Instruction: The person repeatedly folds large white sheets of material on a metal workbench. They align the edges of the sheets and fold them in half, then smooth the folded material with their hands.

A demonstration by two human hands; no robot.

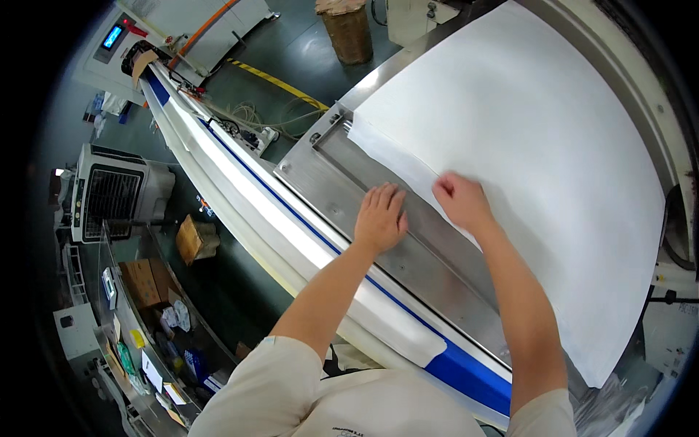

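A large stack of white sheets (524, 138) lies on a metal machine bed (328, 200), its near left edge slightly uneven with more than one layer showing. My left hand (381, 220) hovers over or rests on the bare metal beside that edge, palm down, fingers stretched out with nothing in them. To its right, my right hand (463, 202) is closed at the sheets' edge, its fingers curled in. Whatever those fingers might grip is hidden beneath them.
A long padded rail in white and blue (291, 226) runs along the bed's near left side. Beyond it stand an air cooler (113, 193), a cluttered trolley (145, 328) and a cardboard box (196, 239). A brown drum (346, 33) stands at the back.
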